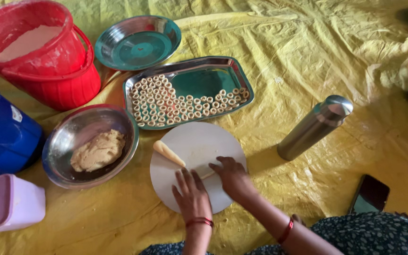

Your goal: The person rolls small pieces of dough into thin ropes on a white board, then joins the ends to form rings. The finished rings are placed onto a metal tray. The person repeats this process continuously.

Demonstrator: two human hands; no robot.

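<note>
Pale dough rope [168, 153] under both flat, open hands [213, 182], mid-board [194, 141], rim clear.

a crinkled yellow plastic sheet [308, 61] covers the floor and carries everything.

on it, in the middle, lies a round white board [199, 146]. at 12 o'clock from it is a steel tray [204, 80], further up a round steel plate [138, 42]. at 9 o'clock a steel bowl [72, 137], a blue container [1, 127], a red bucket [48, 61]. at 3 o'clock a steel bottle [315, 127], at 4 o'clock a phone [370, 194].
</note>
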